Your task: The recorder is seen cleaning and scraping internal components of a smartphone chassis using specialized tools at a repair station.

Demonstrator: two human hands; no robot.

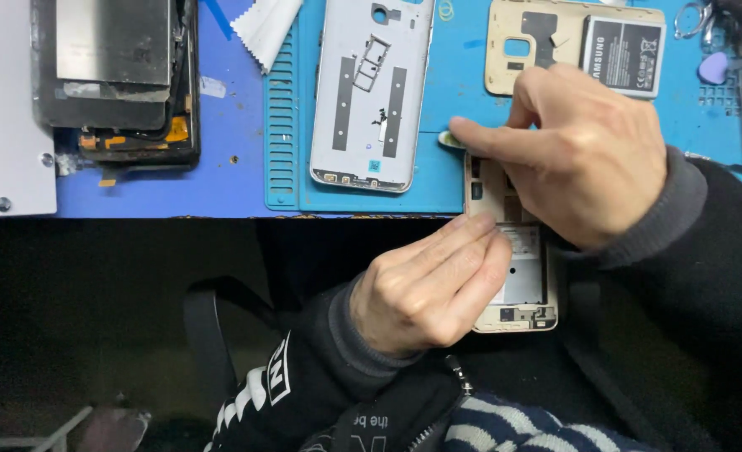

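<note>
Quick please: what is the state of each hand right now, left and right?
Left hand: closed on the opened phone, holding it steady.
Right hand: closed, pinching a small pick against the phone's top edge.

opened phone [517, 276] between both hands, back cover [372, 92] on mat [446, 180] behind it.

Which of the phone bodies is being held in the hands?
The gold opened phone between left hand and right hand; the others lie on the blue mat.
</note>
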